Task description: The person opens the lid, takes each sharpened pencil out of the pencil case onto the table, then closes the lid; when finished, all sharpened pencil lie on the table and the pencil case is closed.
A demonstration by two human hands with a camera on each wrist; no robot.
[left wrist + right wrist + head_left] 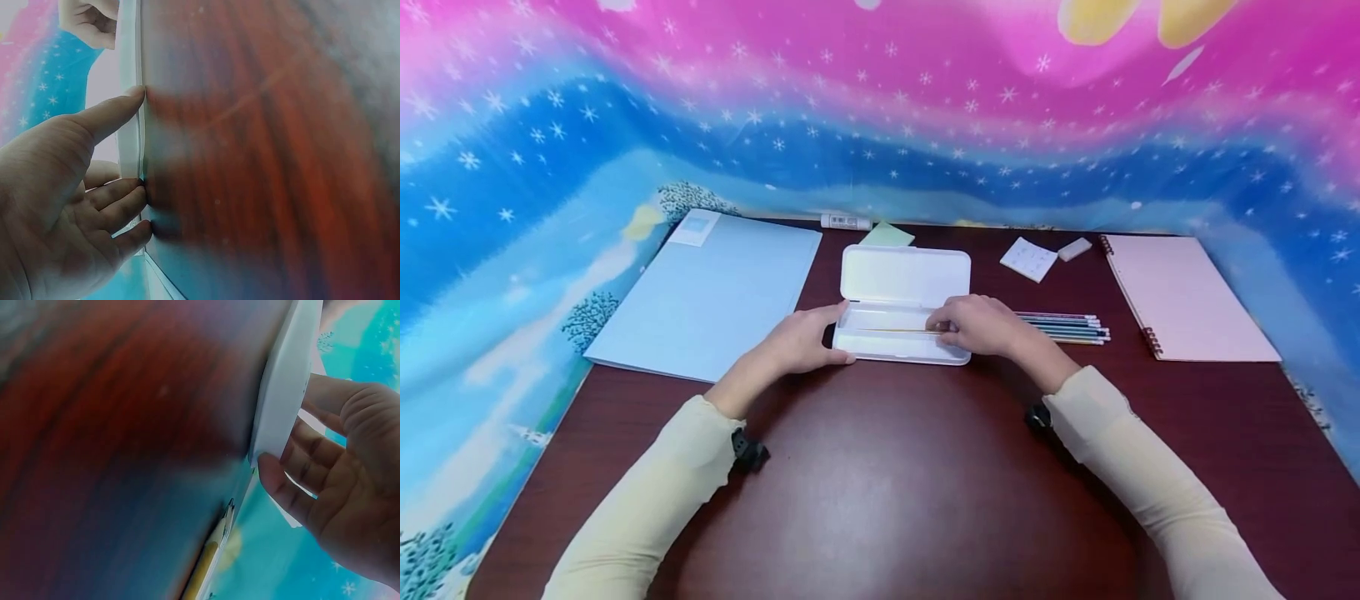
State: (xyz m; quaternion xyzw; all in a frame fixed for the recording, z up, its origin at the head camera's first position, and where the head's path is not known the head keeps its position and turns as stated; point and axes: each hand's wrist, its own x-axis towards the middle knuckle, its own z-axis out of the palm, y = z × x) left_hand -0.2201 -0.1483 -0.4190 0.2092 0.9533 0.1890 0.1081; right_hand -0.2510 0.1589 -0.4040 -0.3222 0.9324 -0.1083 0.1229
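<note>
A white pencil case (904,275) lies on the table with its lid swung up at the back. At its left end my left hand (805,337) holds the case, thumb at the near corner and fingers at the far one. My right hand (983,323) reaches over the right part of the case, fingers curled down into it. It pinches the end of a thin yellow pencil (891,331) lying lengthwise in the case. In the right wrist view, fingers (287,487) bend over the wall of the case (284,394), and what they hold is hidden there.
Several pencils (1067,327) lie side by side just right of the case. A light blue folder (722,292) is at the left, a pink spiral notebook (1195,300) at the right. Behind are a glue stick (846,222), green paper (889,236), a white notepad (1028,259) and an eraser (1074,249).
</note>
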